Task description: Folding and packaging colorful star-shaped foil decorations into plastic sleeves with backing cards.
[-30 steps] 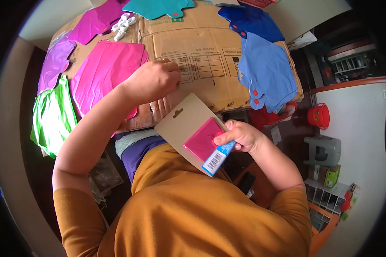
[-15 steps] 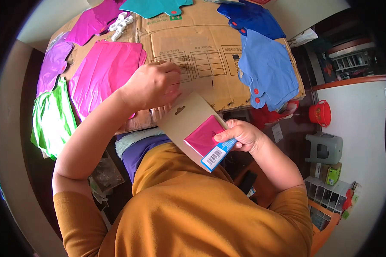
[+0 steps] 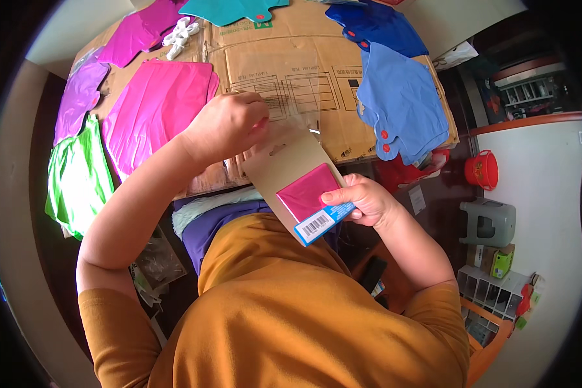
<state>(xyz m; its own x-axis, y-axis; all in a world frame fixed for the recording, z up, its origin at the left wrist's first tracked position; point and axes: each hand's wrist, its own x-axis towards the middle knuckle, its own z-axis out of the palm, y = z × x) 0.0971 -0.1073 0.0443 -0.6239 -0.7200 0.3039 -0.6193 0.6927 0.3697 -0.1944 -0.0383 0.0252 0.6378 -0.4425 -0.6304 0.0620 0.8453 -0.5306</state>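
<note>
- The brown cardboard is the broad surface beyond the body; the card's upper end reaches out over its near edge, and the rest of the card is held in front of the shirt.
- The tan card looks light and fairly stiff, so it should stay flat when held by one side; a hard squeeze could crease it. The long side edges seem the best place to take hold.
- Clear film shows beyond the card's upper end. It is probably thin, slippery and easily torn; how far it wraps the card is hard to see.
- The left hand is curled just beside that upper end. Its fingertips are hidden, so I cannot tell whether they pinch the film.
- The right hand grips the card's right side near the lower end, thumb on top, other fingers mostly hidden beneath.
- The folded pink packet lies left of that thumb, which reaches its corner. It looks soft and smooth, likely slick.
- The blue strip crosses the lower end, just below the thumb.
</note>
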